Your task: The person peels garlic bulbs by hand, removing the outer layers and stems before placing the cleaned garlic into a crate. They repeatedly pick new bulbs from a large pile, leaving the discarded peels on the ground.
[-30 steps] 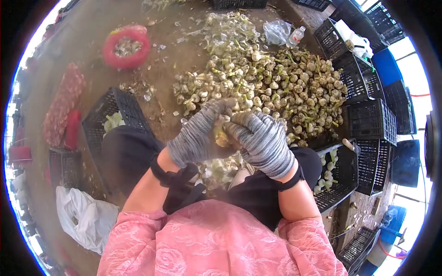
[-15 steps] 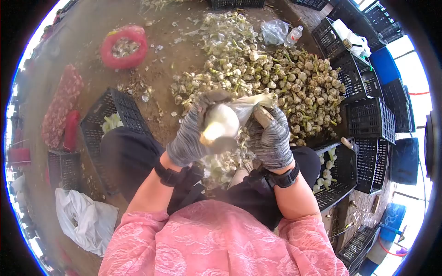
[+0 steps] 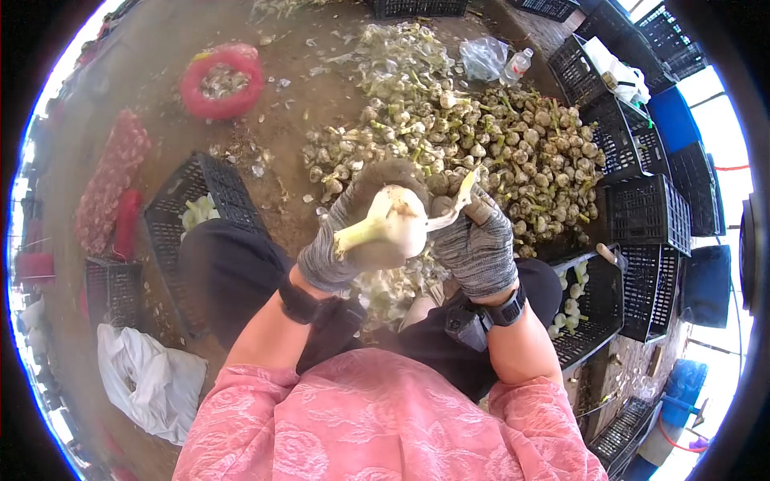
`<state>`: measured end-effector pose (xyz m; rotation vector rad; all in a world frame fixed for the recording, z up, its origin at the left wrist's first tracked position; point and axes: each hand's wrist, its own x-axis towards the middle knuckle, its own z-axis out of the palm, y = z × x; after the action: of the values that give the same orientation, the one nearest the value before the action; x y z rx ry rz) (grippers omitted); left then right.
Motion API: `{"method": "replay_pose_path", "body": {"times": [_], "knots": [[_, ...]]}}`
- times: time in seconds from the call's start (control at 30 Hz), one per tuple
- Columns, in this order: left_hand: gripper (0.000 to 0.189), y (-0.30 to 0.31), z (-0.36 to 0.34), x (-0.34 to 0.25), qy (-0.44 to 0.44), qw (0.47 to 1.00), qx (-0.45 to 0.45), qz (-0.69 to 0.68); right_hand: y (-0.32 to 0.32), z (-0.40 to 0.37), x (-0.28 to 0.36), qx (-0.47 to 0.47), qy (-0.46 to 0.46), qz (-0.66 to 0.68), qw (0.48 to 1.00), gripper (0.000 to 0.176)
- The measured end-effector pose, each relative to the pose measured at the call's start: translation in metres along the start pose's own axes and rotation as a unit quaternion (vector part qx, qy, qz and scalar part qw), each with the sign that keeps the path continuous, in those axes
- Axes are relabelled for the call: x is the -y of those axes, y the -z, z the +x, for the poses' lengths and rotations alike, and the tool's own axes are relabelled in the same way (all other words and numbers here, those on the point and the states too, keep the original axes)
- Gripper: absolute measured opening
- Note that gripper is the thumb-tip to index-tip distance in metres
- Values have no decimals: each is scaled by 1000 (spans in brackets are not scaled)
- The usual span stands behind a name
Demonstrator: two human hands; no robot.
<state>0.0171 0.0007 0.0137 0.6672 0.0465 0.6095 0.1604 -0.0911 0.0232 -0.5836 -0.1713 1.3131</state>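
A large white garlic bulb (image 3: pixel 399 222) rests in the grip of my gloved left hand (image 3: pixel 327 255), its cut stem pointing toward the lower left. The bulb's root end shows brown dirt. My right hand (image 3: pixel 480 255), in a grey striped glove, is closed beside it on a pale strip of garlic skin (image 3: pixel 460 200) that stretches from the bulb and sticks up past the fingers. A brownish piece shows at the right thumb. Below the hands, loose garlic skins (image 3: pixel 377 293) lie between my knees.
Ahead spreads a big heap of garlic bulbs (image 3: pixel 521 152), with peeled skins (image 3: pixel 401 60) behind it. Black crates stand at my left (image 3: pixel 233 192) and right (image 3: pixel 597 305), each with trimmed garlic. A red mesh sack (image 3: pixel 250 92), a plastic bottle (image 3: pixel 517 64) and a white bag (image 3: pixel 156 385) lie around.
The bulb has turned so its stem now points lower left. The wide sheet of skin between the hands is now a narrow strip, and my right hand has shifted slightly right.
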Motion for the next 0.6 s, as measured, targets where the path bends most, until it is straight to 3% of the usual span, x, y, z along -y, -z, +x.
{"method": "replay_pose_path", "body": {"times": [0.07,0.1,0.13,0.2,0.23,0.27,0.3,0.33,0.37,0.4,0.47,0.57,0.6], "knots": [[69,-1,0,0,-21,989,17,144,-3,1,1,29,-2,1,1000,22],[79,5,-2,-2,-7,992,45,115,3,2,2,29,-2,2,1000,22],[79,22,-3,2,-6,992,45,116,14,4,3,58,3,-46,997,23],[56,52,-3,8,68,986,114,-101,14,3,7,87,8,-94,992,24],[56,51,-12,4,96,994,-38,-44,2,0,12,48,30,-229,972,25],[56,37,-10,-6,94,994,-38,-42,-5,-1,16,10,52,-360,931,27],[56,21,-7,-16,19,991,-6,133,0,1,21,0,-23,-292,956,31],[55,14,-6,-21,-56,951,25,303,6,4,18,1,-23,-293,956,31],[59,19,-7,-25,-42,928,-6,370,12,7,14,48,108,-568,814,32],[59,22,-8,-27,-42,928,-7,371,16,9,12,89,227,-777,580,33],[62,26,-9,-30,-27,913,-3,406,15,8,11,73,198,-797,566,34],[63,19,-8,-28,-50,893,-2,446,-6,6,14,64,172,-669,721,38],[63,18,-7,-26,-50,894,-1,445,-11,5,12,63,171,-669,720,38]]}}
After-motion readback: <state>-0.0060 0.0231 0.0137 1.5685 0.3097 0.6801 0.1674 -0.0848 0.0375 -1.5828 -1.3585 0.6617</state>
